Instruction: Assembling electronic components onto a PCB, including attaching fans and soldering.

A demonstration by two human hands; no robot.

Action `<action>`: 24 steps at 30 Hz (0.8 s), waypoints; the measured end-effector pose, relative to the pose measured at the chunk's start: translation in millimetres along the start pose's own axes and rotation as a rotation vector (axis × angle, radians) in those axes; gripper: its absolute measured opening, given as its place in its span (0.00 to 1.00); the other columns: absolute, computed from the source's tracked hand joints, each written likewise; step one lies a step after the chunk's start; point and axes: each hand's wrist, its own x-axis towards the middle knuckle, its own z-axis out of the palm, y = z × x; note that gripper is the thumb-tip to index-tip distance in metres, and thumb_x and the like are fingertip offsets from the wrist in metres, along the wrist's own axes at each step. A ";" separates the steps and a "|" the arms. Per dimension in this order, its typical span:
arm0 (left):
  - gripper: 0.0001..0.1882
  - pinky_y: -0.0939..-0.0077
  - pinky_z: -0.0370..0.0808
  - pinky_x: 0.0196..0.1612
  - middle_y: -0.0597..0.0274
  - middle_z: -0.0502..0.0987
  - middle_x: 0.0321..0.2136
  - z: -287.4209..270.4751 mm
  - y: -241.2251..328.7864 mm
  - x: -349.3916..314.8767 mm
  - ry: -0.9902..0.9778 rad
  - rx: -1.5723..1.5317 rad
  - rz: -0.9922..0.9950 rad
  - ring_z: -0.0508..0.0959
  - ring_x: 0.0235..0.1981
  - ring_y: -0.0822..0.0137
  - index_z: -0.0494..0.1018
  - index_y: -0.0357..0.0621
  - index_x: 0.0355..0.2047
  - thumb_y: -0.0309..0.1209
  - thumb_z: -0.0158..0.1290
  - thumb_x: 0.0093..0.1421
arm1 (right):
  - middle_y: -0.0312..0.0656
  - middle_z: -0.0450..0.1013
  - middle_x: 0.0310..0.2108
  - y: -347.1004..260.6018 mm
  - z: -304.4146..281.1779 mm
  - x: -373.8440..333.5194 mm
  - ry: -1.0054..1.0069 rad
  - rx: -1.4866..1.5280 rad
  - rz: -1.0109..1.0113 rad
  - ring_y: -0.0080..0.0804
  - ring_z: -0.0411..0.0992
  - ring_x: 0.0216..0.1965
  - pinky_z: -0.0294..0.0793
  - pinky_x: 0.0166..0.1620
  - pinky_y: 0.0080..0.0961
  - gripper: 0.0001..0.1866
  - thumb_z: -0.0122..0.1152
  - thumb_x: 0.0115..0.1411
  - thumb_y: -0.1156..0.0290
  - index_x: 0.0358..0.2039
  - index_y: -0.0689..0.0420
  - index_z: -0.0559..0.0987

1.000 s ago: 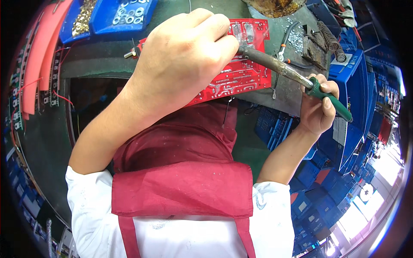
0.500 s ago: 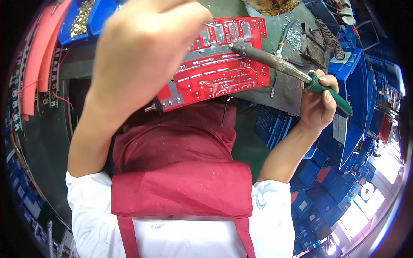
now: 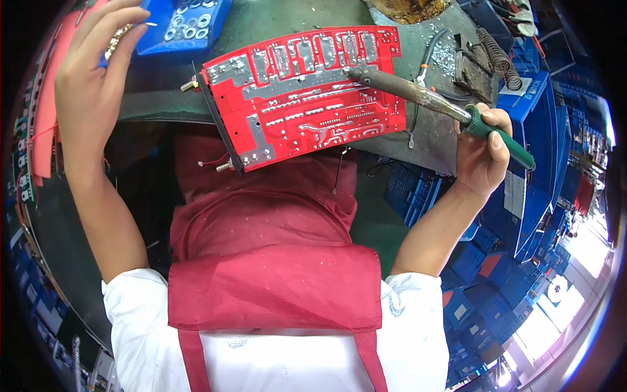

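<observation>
A red circuit board (image 3: 304,98) lies solder side up on the grey bench, its dark edge panel toward the left. In my right hand (image 3: 482,153) is the green handle of a soldering iron (image 3: 424,99). The iron's tip rests on the silvery strip in the upper right part of the board. My left hand (image 3: 91,85) is raised at the upper left, off the board. Thumb and forefinger pinch what looks like solder wire (image 3: 150,24), of which only a short pale end shows.
Behind the board stands a blue bin of washers (image 3: 189,26). Pliers (image 3: 428,62) lie right of the board, near a coiled spring stand (image 3: 503,59) and scattered solder bits (image 3: 444,59). A dish with brown residue (image 3: 411,10) sits at the back. Blue bins (image 3: 529,130) line the right.
My left hand has moved from over the board to the far left, uncovering the board's left side. The iron and my right hand stay nearly in place.
</observation>
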 end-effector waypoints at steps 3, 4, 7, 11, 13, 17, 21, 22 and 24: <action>0.09 0.69 0.76 0.57 0.55 0.82 0.53 1.9 -9.2 -9.7 0.017 0.068 -0.051 0.81 0.55 0.62 0.79 0.34 0.46 0.23 0.57 0.68 | 0.49 0.71 0.43 0.5 1.1 1.3 0.008 0.005 0.004 0.37 0.73 0.44 0.77 0.50 0.36 0.18 0.60 0.64 0.67 0.50 0.66 0.76; 0.09 0.70 0.76 0.57 0.55 0.82 0.53 3.0 -11.7 -12.6 0.016 0.068 -0.059 0.81 0.55 0.62 0.79 0.34 0.46 0.23 0.58 0.68 | 0.49 0.71 0.43 0.8 1.3 2.3 0.004 0.007 0.005 0.37 0.73 0.44 0.77 0.50 0.36 0.18 0.60 0.64 0.67 0.50 0.66 0.76; 0.08 0.70 0.76 0.57 0.56 0.81 0.54 17.0 -16.0 -14.0 -0.003 0.042 -0.064 0.81 0.55 0.61 0.79 0.35 0.46 0.23 0.58 0.67 | 0.49 0.71 0.42 -2.1 1.3 -0.9 0.021 0.009 0.014 0.35 0.73 0.43 0.76 0.49 0.36 0.18 0.60 0.64 0.66 0.49 0.66 0.76; 0.08 0.69 0.76 0.57 0.56 0.81 0.54 21.6 -15.7 -17.2 -0.049 0.086 -0.034 0.81 0.55 0.59 0.79 0.36 0.46 0.24 0.58 0.67 | 0.47 0.70 0.41 -2.0 6.2 0.9 0.045 -0.022 0.020 0.32 0.71 0.39 0.75 0.48 0.34 0.18 0.60 0.64 0.66 0.49 0.65 0.76; 0.08 0.68 0.76 0.57 0.57 0.80 0.54 25.4 -12.7 -16.9 -0.062 0.087 -0.037 0.81 0.54 0.58 0.79 0.36 0.45 0.24 0.58 0.67 | 0.46 0.70 0.41 -2.8 7.8 0.4 0.051 -0.030 0.022 0.31 0.70 0.39 0.74 0.48 0.34 0.18 0.61 0.64 0.66 0.50 0.65 0.76; 0.08 0.67 0.76 0.56 0.57 0.80 0.53 29.0 -10.1 -17.6 -0.069 0.091 -0.046 0.81 0.53 0.57 0.78 0.36 0.45 0.24 0.58 0.67 | 0.46 0.71 0.41 -1.6 10.7 1.3 0.064 -0.014 0.012 0.29 0.70 0.37 0.72 0.44 0.26 0.19 0.62 0.62 0.66 0.49 0.67 0.76; 0.08 0.67 0.76 0.55 0.57 0.80 0.53 30.1 -10.7 -19.2 -0.063 0.079 -0.051 0.81 0.53 0.57 0.78 0.36 0.45 0.24 0.58 0.67 | 0.48 0.73 0.41 -1.7 9.9 2.4 0.026 -0.005 -0.005 0.29 0.71 0.38 0.70 0.42 0.20 0.20 0.62 0.62 0.67 0.49 0.68 0.77; 0.08 0.67 0.76 0.55 0.57 0.80 0.53 30.2 -11.2 -19.8 -0.060 0.077 -0.049 0.81 0.53 0.57 0.78 0.36 0.46 0.24 0.58 0.67 | 0.48 0.73 0.41 -1.6 10.1 2.4 0.025 -0.004 -0.005 0.29 0.71 0.38 0.70 0.42 0.20 0.20 0.62 0.62 0.67 0.49 0.68 0.77; 0.08 0.67 0.76 0.55 0.57 0.80 0.53 30.3 -11.5 -20.1 -0.058 0.073 -0.048 0.81 0.53 0.57 0.78 0.36 0.46 0.24 0.58 0.67 | 0.48 0.72 0.40 -2.0 11.5 2.7 0.059 -0.037 0.000 0.29 0.71 0.38 0.70 0.42 0.20 0.20 0.62 0.62 0.67 0.49 0.68 0.77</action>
